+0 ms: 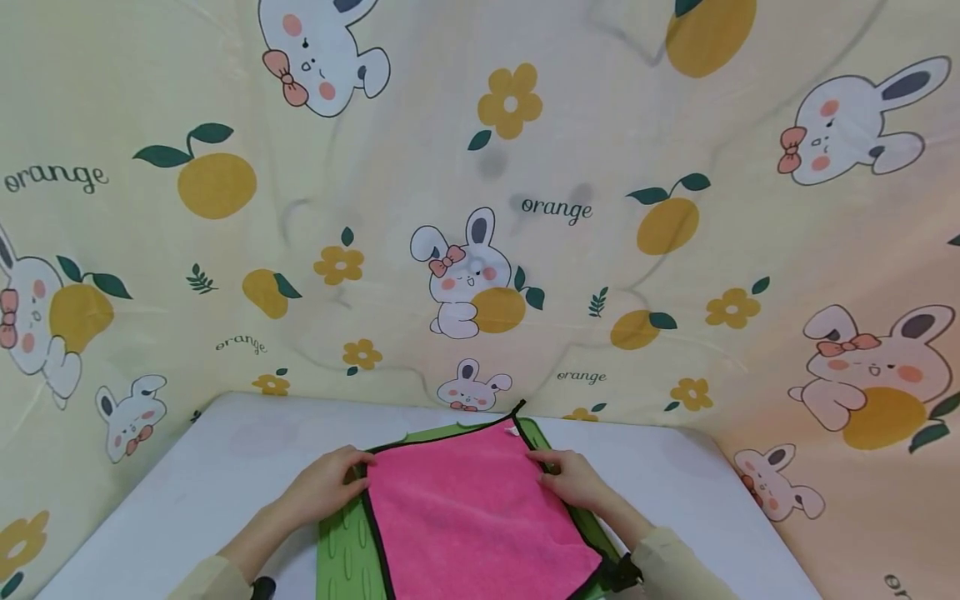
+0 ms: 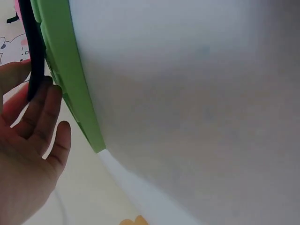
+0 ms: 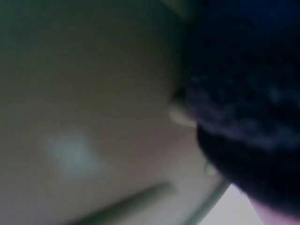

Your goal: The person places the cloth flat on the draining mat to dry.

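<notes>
Pink towel (image 1: 472, 508), corner pointing away

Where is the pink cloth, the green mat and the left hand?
pink cloth (image 1: 472, 508), head view, middle of its fuzzy top.
green mat (image 2: 70, 79), left wrist view, its edge.
left hand (image 1: 326, 483), head view, back of the hand.

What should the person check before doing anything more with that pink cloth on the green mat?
1. Left hand on the left edge of the pink cloth: ok, fingers at its black trim.
2. Right hand on the right edge: ok.
3. Cloth lying flat: ok, no big wrinkles seen.
4. Cloth sits on the green mat: ok, mat shows along both sides.
5. Near edge of the cloth: cannot tell, cut off by the picture.
6. Firmness of the right hand's grip: cannot tell, the right wrist view is blurred.
</notes>
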Motion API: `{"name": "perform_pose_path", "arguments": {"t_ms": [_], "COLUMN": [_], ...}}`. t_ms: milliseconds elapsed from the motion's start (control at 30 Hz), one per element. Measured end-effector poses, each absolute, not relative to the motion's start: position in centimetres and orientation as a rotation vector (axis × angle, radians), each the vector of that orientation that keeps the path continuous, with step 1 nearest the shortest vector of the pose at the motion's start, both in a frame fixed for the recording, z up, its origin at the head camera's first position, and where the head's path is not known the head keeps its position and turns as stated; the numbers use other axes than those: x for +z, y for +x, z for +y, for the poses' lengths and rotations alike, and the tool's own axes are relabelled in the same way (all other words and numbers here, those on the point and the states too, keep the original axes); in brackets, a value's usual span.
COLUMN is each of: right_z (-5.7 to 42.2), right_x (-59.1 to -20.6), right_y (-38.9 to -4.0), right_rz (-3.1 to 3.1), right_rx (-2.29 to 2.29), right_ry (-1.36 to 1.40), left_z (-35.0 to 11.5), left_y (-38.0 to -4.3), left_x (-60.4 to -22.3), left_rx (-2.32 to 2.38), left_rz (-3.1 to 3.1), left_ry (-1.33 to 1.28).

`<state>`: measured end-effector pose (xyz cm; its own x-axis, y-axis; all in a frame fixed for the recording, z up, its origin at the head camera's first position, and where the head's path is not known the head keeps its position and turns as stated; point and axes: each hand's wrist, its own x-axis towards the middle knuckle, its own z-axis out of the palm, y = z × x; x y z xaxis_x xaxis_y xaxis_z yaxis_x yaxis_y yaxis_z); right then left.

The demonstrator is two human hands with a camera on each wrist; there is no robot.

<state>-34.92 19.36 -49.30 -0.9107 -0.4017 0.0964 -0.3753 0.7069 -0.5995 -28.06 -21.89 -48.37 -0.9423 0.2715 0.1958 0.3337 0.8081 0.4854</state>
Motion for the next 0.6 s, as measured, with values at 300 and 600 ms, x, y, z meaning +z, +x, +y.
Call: {"name": "perform_pose_path", "arguments": {"t_ms": [300, 600], "right_z": [19.3, 20.3], "right_x": [-49.0, -48.5], "right_y": [-34.5, -33.7], "right_rz": [2.905, 2.879], "right_rx": [-0.895, -0.882], "right_ry": [-0.760, -0.775], "left_z": [-21.5, -21.5], "left_y": [-28.9, -29.3], "left_x": [-48.6, -48.8], "left_rx": [-0.662, -0.572], "left_rz": [-2.924, -2.942], "left_ry": [-0.404, -0.401]}}
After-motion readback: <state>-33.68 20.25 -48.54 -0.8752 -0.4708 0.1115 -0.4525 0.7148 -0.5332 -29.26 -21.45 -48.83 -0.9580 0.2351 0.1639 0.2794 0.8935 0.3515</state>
